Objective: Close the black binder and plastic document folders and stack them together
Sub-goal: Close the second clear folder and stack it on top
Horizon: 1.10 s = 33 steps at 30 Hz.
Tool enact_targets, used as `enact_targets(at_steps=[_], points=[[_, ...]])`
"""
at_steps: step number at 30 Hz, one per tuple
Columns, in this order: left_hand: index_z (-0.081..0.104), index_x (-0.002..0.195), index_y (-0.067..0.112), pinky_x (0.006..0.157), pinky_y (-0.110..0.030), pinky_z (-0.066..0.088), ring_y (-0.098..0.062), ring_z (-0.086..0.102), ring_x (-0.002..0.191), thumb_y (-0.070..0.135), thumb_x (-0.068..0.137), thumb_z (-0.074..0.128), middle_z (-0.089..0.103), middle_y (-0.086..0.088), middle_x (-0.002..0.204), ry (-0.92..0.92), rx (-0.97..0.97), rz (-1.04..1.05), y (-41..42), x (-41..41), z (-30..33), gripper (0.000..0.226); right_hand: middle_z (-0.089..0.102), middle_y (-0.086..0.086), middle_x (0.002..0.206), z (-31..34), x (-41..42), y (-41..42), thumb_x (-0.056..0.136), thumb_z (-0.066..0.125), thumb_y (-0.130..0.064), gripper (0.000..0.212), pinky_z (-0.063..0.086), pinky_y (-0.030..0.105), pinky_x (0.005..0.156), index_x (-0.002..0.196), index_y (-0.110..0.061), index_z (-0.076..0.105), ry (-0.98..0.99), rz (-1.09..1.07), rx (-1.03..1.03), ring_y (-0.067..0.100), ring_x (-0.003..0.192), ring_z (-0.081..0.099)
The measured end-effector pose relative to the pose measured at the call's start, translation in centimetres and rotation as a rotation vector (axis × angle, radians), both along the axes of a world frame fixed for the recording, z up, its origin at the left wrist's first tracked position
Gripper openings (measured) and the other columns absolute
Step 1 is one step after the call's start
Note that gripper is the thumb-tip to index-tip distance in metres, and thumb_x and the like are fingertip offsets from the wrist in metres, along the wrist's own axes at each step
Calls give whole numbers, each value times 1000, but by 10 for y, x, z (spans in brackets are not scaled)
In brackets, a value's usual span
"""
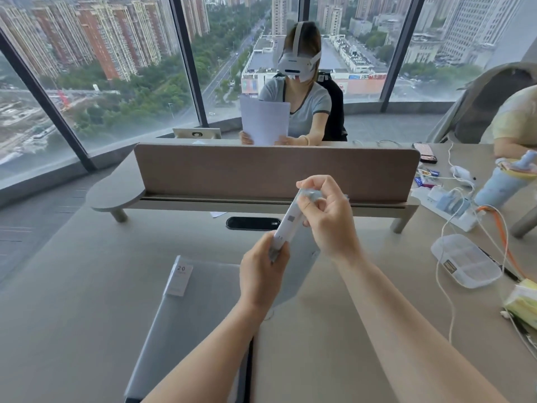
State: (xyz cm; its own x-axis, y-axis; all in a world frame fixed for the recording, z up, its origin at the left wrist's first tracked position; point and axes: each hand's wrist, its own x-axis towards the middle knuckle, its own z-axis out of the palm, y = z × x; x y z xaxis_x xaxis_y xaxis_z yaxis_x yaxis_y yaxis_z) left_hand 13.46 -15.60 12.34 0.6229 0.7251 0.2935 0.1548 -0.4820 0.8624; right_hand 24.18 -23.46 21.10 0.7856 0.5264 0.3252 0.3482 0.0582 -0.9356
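Note:
I hold a grey plastic document folder (287,225) up on edge above the table, so mainly its spine shows, with a small label on it. My left hand (263,271) grips its near lower end. My right hand (325,210) pinches its far upper end. A second grey folder (197,309) lies flat and closed on the table at the lower left, with a white label reading 20. A black edge (248,370), perhaps the binder, shows beside that folder under my left forearm.
A brown desk divider (276,173) stands across the table behind my hands. A clear plastic compartment box (465,264), cables, a power strip (447,205) and a blue bottle (505,184) sit at the right. A person with papers sits opposite.

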Motion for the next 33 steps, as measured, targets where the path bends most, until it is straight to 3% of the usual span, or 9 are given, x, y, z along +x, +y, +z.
enact_targets(at_steps=[5, 10, 12, 16, 18, 21, 25, 30, 33], points=[[54, 76, 11, 52, -27, 35, -7, 42, 53, 23, 92, 64, 54, 9, 56, -44, -227, -25, 24, -18, 9, 23, 55, -12, 124, -27, -5, 8, 90, 59, -12, 40, 48, 25, 76, 124, -31, 52, -17, -158, -101, 13, 71, 55], [45, 60, 19, 48, -23, 34, -7, 34, 50, 12, 91, 66, 39, 16, 51, -73, -452, 17, 58, -34, 8, 39, 46, -5, 135, -81, -3, 2, 87, 61, -16, 56, 39, 40, 108, 139, -28, 42, 155, -365, -279, 21, 124, 47], [45, 60, 12, 55, -30, 40, -14, 41, 57, 16, 89, 69, 43, 5, 58, -63, -536, 32, 73, -42, 1, 38, 44, -1, 145, -99, -6, -3, 89, 61, -20, 62, 35, 38, 110, 145, -27, 36, 275, -360, -342, 20, 134, 40], [60, 86, -5, 68, -43, 53, -24, 60, 71, 18, 90, 68, 63, -10, 77, -36, -642, 21, 94, -60, -11, 25, 58, 9, 130, -128, -17, -9, 95, 57, -25, 54, 39, 30, 88, 145, -19, 39, 572, -230, -347, 23, 108, 56], [65, 91, -3, 75, -51, 57, -27, 64, 74, 19, 89, 68, 69, -15, 82, 5, -685, 30, 100, -69, -16, 22, 60, 5, 127, -137, -25, -8, 98, 54, -17, 35, 40, 29, 89, 131, -6, 52, 598, -180, -314, 18, 105, 56], [64, 97, -4, 80, -59, 56, -29, 66, 75, 23, 84, 71, 72, -20, 88, 53, -736, 56, 109, -82, -28, 31, 63, 1, 106, -153, -38, -7, 97, 53, -6, 15, 46, 25, 82, 109, -6, 62, 668, -119, -269, 15, 99, 55], [68, 99, 0, 78, -52, 59, -27, 68, 72, 15, 91, 66, 74, -12, 87, 106, -753, 129, 117, -97, -48, 17, 66, -2, 68, -184, -50, -3, 93, 57, -5, 20, 40, 20, 52, 77, -13, 65, 721, -73, -337, 14, 64, 56], [67, 101, -2, 71, -46, 59, -24, 66, 68, 17, 91, 67, 70, -12, 84, 195, -750, 182, 127, -113, -74, 21, 59, 3, 62, -214, -63, 6, 92, 61, -10, 24, 32, 25, 50, 69, -13, 60, 692, -78, -482, 17, 58, 49], [67, 93, 2, 56, -29, 54, -17, 64, 59, 15, 90, 66, 68, -7, 77, 235, -733, 210, 131, -122, -85, 14, 63, 7, 68, -232, -73, 11, 92, 63, -15, 23, 35, 28, 58, 69, -13, 62, 698, -71, -538, 19, 65, 53]])
